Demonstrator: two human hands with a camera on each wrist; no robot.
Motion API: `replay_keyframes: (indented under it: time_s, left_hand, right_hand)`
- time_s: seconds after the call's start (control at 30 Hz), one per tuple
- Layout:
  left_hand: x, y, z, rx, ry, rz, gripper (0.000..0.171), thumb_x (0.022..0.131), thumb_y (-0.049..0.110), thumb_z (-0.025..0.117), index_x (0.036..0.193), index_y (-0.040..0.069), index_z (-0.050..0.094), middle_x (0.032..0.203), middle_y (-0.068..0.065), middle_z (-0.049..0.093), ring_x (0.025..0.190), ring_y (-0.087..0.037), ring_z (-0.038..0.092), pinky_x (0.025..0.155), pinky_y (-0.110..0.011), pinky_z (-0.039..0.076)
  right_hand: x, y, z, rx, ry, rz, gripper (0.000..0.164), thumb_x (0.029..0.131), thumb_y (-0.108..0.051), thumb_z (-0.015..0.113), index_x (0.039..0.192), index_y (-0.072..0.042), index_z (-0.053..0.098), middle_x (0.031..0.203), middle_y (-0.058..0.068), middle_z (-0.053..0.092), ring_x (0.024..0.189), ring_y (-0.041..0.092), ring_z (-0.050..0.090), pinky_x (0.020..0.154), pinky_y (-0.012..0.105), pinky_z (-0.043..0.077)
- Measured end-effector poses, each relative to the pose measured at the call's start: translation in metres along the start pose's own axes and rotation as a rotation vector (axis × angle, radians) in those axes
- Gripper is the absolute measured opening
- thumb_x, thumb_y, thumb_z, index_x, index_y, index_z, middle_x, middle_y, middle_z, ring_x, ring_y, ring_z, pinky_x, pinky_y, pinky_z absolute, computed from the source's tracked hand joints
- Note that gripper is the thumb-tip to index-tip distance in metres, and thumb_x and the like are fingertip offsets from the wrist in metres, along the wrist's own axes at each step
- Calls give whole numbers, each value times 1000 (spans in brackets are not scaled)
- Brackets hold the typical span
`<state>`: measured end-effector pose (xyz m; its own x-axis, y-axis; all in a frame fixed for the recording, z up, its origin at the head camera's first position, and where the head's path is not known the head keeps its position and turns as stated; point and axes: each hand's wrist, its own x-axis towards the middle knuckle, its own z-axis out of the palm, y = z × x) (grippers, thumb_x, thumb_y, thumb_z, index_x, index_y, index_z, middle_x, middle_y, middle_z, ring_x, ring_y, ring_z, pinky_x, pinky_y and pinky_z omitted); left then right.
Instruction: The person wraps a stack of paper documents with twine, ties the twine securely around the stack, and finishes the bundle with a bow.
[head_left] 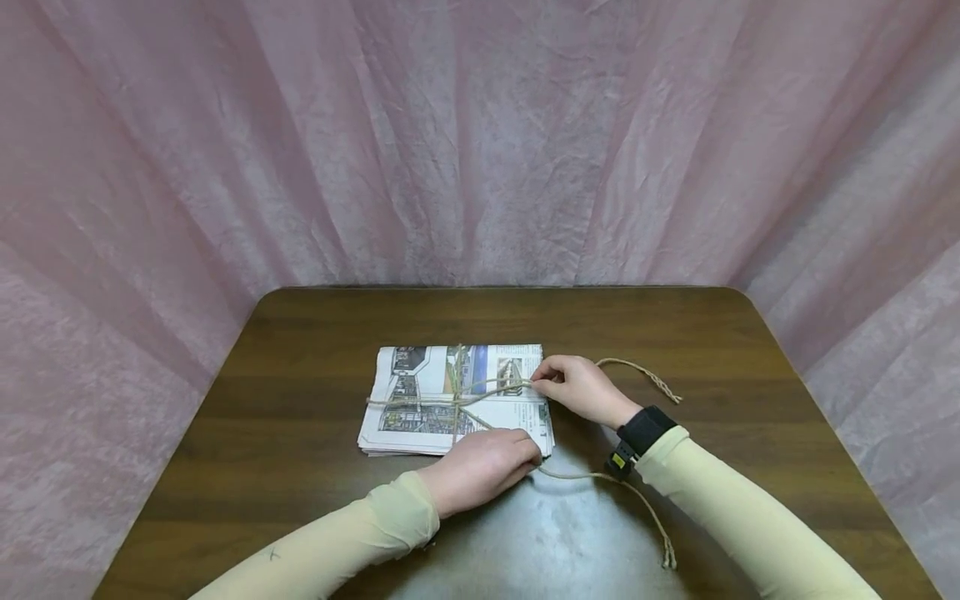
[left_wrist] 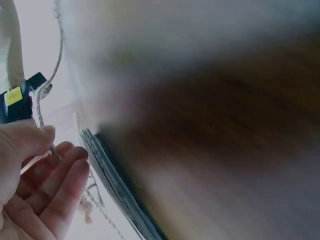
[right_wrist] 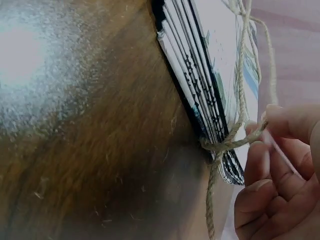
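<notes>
A stack of folded newspapers lies flat on the table, with jute twine running across its top in both directions and crossing near the middle. My left hand is over the stack's front right corner. In the left wrist view, this hand pinches one twine length between thumb and fingers. At the stack's right edge my right hand pinches another part of the twine. Seen from the right wrist, a strand bends around the paper edges beside the right hand's fingertips.
One twine tail curves over the table toward the front right. Another tail lies behind the right wrist, which wears a black band. A pink curtain hangs behind the brown wooden table.
</notes>
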<state>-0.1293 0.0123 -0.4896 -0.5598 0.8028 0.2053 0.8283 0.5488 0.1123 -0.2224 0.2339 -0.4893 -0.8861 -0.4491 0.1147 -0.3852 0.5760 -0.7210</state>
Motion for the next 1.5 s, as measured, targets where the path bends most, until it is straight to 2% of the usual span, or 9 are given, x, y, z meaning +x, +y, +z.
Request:
replay_keyframes:
  time_s: [0.13,0.33,0.53,0.63,0.77,0.83,0.93,1.13,1.5]
  left_hand:
    - [-1,-6,-6,-58,24,-16,13,100,22,69,113,21,71,112,7,64,96,-9,65,78,-25,54]
    - [-26,-35,-29,1,61,-160,35,91,14,77,125,18,69,127,-2,61,112,-19,61,90,-37,54]
    - [-48,-56,-31,37,108,-266,30,89,14,79,118,16,71,132,-10,60,115,-31,57,92,-48,52]
    - [-46,-60,-28,51,149,-311,27,90,15,77,116,15,68,130,-9,59,114,-31,57,91,-47,52]
    - [-36,-72,-27,41,138,-398,39,91,18,77,127,12,63,129,-10,58,114,-31,58,90,-47,53]
    - [-32,-80,-24,27,103,-433,44,93,21,77,132,11,60,126,-10,60,114,-31,59,91,-46,53]
    - [-27,-88,-18,5,67,-464,38,95,24,75,128,11,61,116,-6,65,107,-27,62,89,-43,54]
    - [-19,-92,-15,49,39,-491,12,97,24,70,107,17,67,97,2,65,88,-21,61,74,-39,53]
    - [-21,-91,-12,59,29,-512,15,96,27,73,107,19,69,100,3,63,89,-19,59,71,-38,53]
  right_hand:
    - [-2,-1,-5,-22,16,14,13,98,-23,71,108,-14,74,99,-3,66,85,14,60,75,35,50]
    - [-16,10,-28,-88,49,35,13,100,-19,67,108,-12,74,97,-3,68,84,16,60,73,38,49]
    - [-29,22,-30,-208,16,-69,7,95,-15,70,101,-14,74,91,-9,65,81,11,58,73,34,49]
    - [-38,6,-21,-273,-11,-146,5,95,-27,72,93,-23,71,84,-15,60,75,8,56,68,30,47]
    - [-48,-20,2,-371,-122,-247,19,92,-47,73,82,-32,66,76,-19,56,67,2,51,59,25,44]
    - [-50,-27,13,-406,-162,-273,23,91,-47,74,78,-32,63,73,-18,53,64,0,48,56,24,41]
    - [-54,-29,21,-423,-167,-290,20,93,-37,76,78,-29,64,73,-17,52,63,0,46,56,24,41]
    - [-66,-27,10,-423,-109,-284,19,94,-28,74,80,-29,61,72,-19,48,62,0,44,56,24,39]
    - [-87,4,-17,-405,-46,-154,17,94,-24,73,83,-31,63,72,-22,50,63,-1,46,57,25,41]
